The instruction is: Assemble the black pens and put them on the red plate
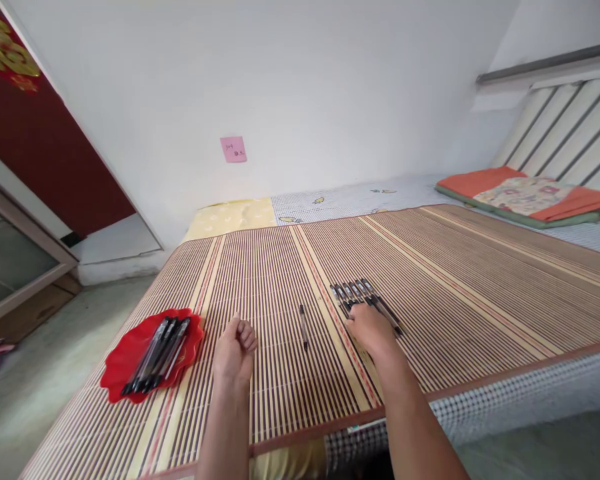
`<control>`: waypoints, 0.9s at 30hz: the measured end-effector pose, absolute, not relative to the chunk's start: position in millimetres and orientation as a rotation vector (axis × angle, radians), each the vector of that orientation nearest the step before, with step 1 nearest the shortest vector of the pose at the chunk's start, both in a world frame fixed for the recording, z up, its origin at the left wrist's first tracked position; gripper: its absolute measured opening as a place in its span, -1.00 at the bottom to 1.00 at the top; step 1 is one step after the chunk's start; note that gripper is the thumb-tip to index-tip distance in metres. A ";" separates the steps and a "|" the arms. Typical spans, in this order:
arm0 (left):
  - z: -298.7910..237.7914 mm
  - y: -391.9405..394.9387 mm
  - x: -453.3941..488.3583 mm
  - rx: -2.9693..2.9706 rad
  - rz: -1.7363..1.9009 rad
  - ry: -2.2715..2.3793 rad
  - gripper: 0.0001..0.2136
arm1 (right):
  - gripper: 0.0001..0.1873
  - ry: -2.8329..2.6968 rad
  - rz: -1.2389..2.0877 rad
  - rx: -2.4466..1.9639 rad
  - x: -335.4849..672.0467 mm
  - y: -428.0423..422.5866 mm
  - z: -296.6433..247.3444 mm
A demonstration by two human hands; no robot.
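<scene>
My right hand (374,331) rests at the near left side of a row of several black pens (363,288), its fingers bent together on a pen there. The hand covers the lower parts of the nearest pens. To its left, a single pen (303,328) lies apart on the slatted mat (270,280), pointing roughly away from me. My left hand (236,350) hovers farther left with its fingers curled in, and nothing shows inside them. Beside it, a red scalloped plate (117,357) holds several more dark pens (157,357) in a slanting bundle.
The mat covers a bed whose checked sheet (530,387) hangs over the near edge. Folded orange and green bedding (530,193) lies at the far right by a slatted headboard (575,127). A pink note (233,149) is on the white wall behind.
</scene>
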State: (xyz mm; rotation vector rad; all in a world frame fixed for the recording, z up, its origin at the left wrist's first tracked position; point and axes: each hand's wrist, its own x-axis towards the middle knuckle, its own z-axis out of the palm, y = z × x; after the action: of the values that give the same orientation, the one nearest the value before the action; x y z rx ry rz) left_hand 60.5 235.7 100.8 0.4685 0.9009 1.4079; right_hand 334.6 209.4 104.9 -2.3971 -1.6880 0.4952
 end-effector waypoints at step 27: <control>90.8 220.4 89.0 1.278 0.944 1.205 -0.54 | -0.96 -1.541 0.573 -1.964 262.4 227.3 88.3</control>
State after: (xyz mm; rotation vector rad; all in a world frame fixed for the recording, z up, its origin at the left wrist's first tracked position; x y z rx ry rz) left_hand 89.0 220.4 90.8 1.2784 1.2050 0.9442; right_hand 262.4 227.3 88.3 -1.9639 -1.5409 0.5730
